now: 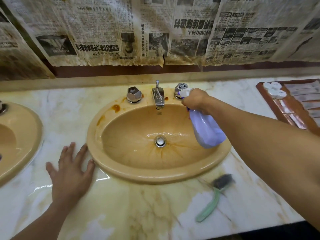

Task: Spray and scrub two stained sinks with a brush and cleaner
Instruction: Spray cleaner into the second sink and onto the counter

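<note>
Two sinks on one marble counter; only the middle sink is fully visible, so all positions are given from it. The second sink is to its left, cut off by the edge of view.

Right hand: over the sink's back right rim, fingers curled round the neck of the spray bottle. The nozzle points left toward the tap and the bottle body hangs over the bowl. I cannot tell whether the trigger is squeezed.

Left hand: flat on the counter at the sink's front left rim, fingers spread, holding nothing.

Brush: on the counter to the sink's front right, green handle toward the person, untouched.

Stains: dark rust blots on the back left rim, and fainter streaks radiating from the drain.

Judgement: this is the spraying step on the first sink, and scrubbing has not begun. To do it well, sweep the nozzle along the back rim to the blots, then down into the bowl, wetting every streak before taking up the brush.

Room: the counter is open in front of the sink and to its left. A tray sits to the back right, close to the forearm, so keep the elbow in. The counter's front edge runs just beyond the brush handle, so a careless reach could knock the brush off.
</note>
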The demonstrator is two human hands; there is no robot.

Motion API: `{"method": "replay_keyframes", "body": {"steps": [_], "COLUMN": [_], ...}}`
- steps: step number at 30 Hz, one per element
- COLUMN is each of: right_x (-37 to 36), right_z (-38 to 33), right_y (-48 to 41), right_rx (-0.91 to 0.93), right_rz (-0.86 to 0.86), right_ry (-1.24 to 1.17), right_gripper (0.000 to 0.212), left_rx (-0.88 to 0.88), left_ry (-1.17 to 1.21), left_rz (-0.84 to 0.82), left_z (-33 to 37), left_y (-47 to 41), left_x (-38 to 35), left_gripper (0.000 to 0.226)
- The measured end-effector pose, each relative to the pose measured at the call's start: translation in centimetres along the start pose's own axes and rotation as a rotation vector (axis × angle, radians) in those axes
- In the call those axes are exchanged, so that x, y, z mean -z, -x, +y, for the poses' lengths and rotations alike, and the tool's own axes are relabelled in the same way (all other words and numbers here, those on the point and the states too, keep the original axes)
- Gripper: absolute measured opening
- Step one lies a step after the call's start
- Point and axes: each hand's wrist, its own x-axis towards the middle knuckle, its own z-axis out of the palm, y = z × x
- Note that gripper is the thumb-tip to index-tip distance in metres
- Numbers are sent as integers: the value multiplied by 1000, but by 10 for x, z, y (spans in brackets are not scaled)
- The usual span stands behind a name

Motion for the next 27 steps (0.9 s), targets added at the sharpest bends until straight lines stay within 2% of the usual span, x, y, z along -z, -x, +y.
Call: {"method": "replay_keyframes", "body": {"steps": [2,6,15,21,27], "right_x": [-1,-4,-8,-11,-12], "right_z": [3,4,-9,-13,-18], "right_y": [-6,-10,-6,-15,-13], "right_rx": [5,16,-6,27,32], "right_rz": [7,-21,-83,-44,-44], "right_ry": [7,16,39,68,80], "right_gripper": [23,8,15,9,19], "left_rx": [0,1,2,10,16], "left_ry": [-1,-2,22,21,17], "left_rz": [0,4,13,12,0], "left_z": [0,0,0,0,-2], "left_y": [0,-1,-1,-1,-2], "left_x": [-1,-1,0,-1,-1], "left_gripper": [69,69,68,68,68]}}
